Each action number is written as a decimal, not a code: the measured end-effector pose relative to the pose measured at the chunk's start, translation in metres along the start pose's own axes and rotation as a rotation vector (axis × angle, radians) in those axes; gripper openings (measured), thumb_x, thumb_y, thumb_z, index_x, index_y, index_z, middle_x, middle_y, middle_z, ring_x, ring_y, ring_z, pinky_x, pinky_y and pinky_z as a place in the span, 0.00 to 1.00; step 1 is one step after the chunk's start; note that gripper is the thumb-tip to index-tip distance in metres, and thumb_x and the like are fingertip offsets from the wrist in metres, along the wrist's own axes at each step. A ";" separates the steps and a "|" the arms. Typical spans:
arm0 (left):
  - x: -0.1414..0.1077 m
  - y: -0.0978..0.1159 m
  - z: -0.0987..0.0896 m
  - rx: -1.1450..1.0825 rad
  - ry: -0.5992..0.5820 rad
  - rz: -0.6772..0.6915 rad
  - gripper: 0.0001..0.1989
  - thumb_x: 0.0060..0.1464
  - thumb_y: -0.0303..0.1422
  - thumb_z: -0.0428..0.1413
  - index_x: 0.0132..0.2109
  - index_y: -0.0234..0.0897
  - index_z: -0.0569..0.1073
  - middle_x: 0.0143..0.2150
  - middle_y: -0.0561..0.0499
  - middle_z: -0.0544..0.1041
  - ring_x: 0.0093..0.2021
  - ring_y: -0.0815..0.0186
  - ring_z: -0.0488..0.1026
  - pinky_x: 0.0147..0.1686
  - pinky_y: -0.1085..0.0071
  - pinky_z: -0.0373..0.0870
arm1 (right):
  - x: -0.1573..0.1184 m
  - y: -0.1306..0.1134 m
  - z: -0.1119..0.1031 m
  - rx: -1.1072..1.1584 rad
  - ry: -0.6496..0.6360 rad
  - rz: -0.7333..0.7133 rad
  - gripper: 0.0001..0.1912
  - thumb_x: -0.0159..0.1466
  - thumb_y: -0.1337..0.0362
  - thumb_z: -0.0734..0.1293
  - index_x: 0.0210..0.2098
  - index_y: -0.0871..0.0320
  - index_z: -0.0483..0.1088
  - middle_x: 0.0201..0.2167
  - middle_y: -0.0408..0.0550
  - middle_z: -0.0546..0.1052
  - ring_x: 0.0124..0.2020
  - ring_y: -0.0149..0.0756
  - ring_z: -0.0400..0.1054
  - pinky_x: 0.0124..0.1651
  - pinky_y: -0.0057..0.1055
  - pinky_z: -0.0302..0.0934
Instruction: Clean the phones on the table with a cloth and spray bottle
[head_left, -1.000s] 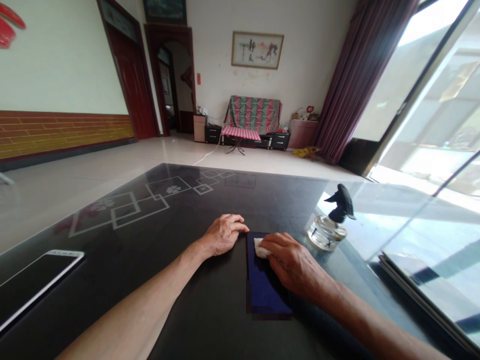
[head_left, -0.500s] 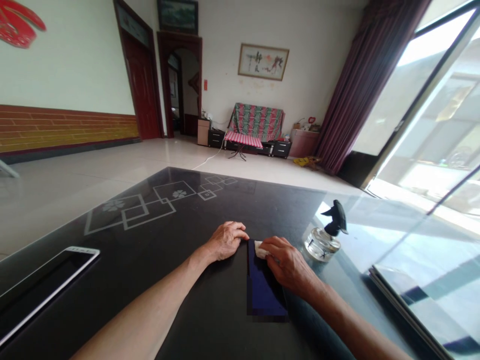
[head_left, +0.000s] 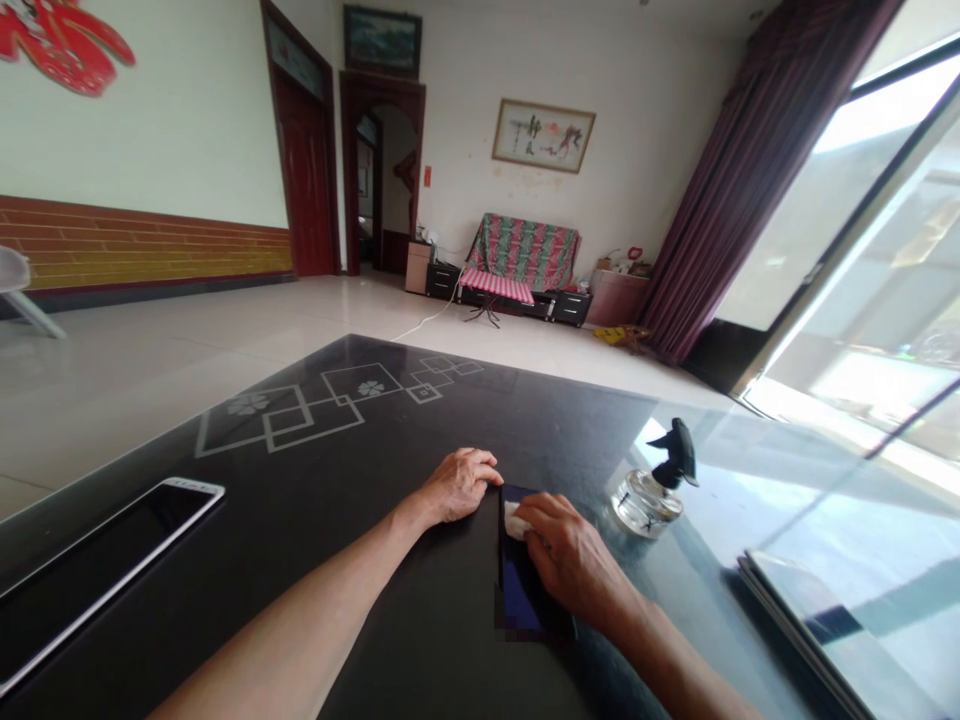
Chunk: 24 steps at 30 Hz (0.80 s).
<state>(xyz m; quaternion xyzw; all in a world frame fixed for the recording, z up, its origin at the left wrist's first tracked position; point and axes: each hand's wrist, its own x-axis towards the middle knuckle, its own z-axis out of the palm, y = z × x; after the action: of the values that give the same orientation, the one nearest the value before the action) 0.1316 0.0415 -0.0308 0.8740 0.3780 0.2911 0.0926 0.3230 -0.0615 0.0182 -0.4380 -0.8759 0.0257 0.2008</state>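
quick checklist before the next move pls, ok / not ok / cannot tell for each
1. White wad gripped in the right hand: ok.
2. Wad on the blue-faced slab: ok, near its far end.
3. Left hand at the slab's far left corner: ok; how firmly it presses, cannot tell.
4. Spray bottle upright: ok, right of the right hand.
5. Slab's face free of marks: cannot tell, partly covered.

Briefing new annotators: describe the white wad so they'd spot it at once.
On the glossy black table lies a flat, dark blue slab. Near its far end, the right hand holds the white wad against it. Pale and crumpled, the wad stands out from the smooth slab beneath.
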 end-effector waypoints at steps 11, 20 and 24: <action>0.002 -0.003 0.002 0.006 0.017 -0.008 0.17 0.52 0.20 0.50 0.39 0.40 0.80 0.47 0.52 0.78 0.49 0.64 0.73 0.55 0.69 0.66 | 0.030 0.010 0.019 -0.061 0.089 0.100 0.12 0.63 0.75 0.57 0.35 0.58 0.71 0.37 0.48 0.73 0.39 0.35 0.66 0.47 0.31 0.57; -0.012 0.027 0.001 0.073 0.006 -0.086 0.13 0.62 0.36 0.53 0.52 0.35 0.69 0.52 0.45 0.71 0.47 0.60 0.72 0.46 0.57 0.72 | -0.022 -0.039 0.004 -0.022 0.108 0.160 0.14 0.62 0.75 0.57 0.36 0.58 0.72 0.38 0.49 0.75 0.40 0.36 0.67 0.46 0.30 0.60; -0.024 0.042 -0.005 0.110 -0.016 -0.142 0.12 0.62 0.28 0.51 0.51 0.36 0.72 0.53 0.45 0.72 0.51 0.60 0.70 0.52 0.59 0.68 | -0.037 -0.055 -0.001 0.012 0.102 0.178 0.14 0.62 0.76 0.57 0.36 0.58 0.72 0.38 0.49 0.75 0.41 0.37 0.67 0.47 0.31 0.60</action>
<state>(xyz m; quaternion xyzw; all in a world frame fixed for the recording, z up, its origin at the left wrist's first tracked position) 0.1416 -0.0052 -0.0211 0.8511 0.4537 0.2555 0.0678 0.3019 -0.1244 0.0195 -0.5135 -0.8221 0.0261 0.2447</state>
